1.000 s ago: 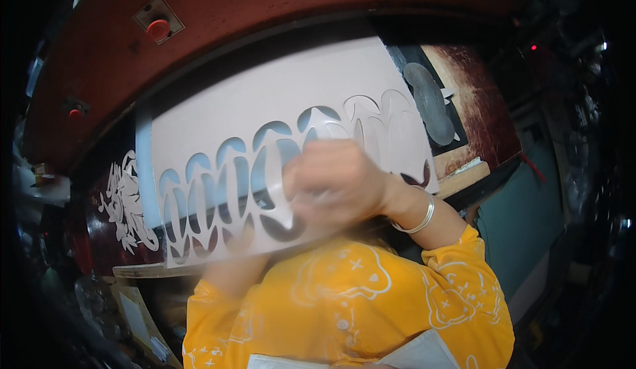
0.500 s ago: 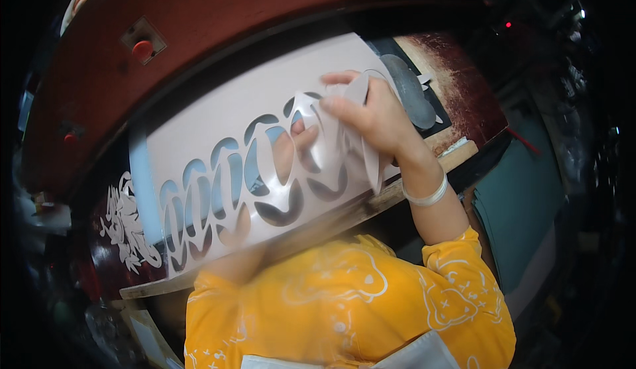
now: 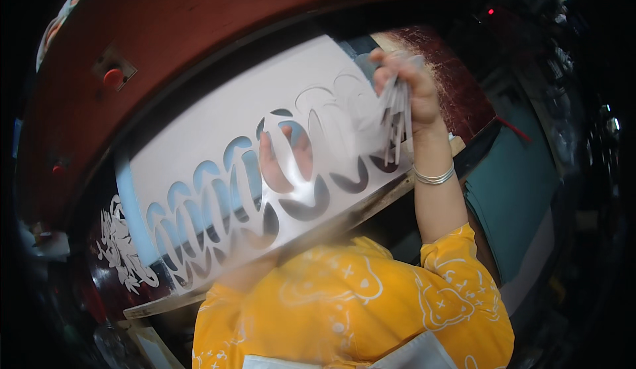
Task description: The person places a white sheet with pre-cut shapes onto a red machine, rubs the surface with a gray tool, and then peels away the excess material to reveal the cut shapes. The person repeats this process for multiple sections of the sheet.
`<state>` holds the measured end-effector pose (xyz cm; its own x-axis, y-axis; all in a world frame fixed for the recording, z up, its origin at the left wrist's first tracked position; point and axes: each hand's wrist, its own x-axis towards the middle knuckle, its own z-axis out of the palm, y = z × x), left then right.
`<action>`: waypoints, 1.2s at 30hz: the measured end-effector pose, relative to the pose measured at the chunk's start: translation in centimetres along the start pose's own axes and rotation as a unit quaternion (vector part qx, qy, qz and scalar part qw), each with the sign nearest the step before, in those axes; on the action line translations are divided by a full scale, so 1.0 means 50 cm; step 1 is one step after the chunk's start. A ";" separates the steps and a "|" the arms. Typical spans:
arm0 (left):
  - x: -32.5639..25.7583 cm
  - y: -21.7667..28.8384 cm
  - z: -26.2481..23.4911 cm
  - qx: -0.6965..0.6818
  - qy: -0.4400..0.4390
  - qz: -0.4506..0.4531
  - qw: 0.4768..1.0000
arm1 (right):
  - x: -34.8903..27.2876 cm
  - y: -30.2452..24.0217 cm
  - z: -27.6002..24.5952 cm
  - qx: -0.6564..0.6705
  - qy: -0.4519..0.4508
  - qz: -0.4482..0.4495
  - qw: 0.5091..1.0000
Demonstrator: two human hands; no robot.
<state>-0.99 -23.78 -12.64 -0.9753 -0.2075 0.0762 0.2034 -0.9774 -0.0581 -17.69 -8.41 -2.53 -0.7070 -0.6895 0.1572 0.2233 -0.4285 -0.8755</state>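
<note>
A large pale sheet (image 3: 218,110) lies across the work surface, with a row of long rounded cut-outs along its near side. My left hand (image 3: 275,170) is under the sheet, its spread fingers showing through one of the openings. Toward the sheet's right end, my right hand (image 3: 423,91) is raised and closed around a bunch of thin sole-shaped pieces (image 3: 396,114), which hang down and are blurred by motion. Several cut shapes near the right end still fill their outlines in the sheet.
A red machine beam (image 3: 179,34) with a red button (image 3: 113,77) spans the far side. Pale offcuts (image 3: 122,250) are heaped at left, beside a light-blue board edge (image 3: 136,197). Green sheets (image 3: 517,197) stand at right. A wooden rail (image 3: 361,213) runs along the near edge.
My right hand has moved right and slightly up with the pieces, away from the cut-outs. My left hand remains beneath the sheet. The view has shifted slightly.
</note>
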 end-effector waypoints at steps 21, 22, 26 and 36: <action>0.008 -0.026 0.063 0.087 0.207 0.059 0.973 | -0.038 -0.049 -0.024 0.062 -0.054 -0.204 0.975; 0.011 -0.031 0.061 0.088 0.197 0.062 0.974 | -0.029 -0.036 -0.020 -0.093 0.035 -0.115 0.988; 0.028 -0.037 0.053 0.060 0.100 0.043 0.992 | -0.015 0.050 0.018 -0.555 -0.029 0.006 0.831; 0.027 -0.028 0.055 0.081 0.137 0.039 0.986 | -0.035 0.096 0.029 -0.465 0.044 0.109 0.878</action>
<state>-2.37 -22.83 -9.72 -0.9386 -0.2843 -0.1956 0.2674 -0.9575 0.1084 -14.39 -10.09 -6.35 -0.7738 -0.6307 -0.0595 -0.2557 0.3969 -0.8815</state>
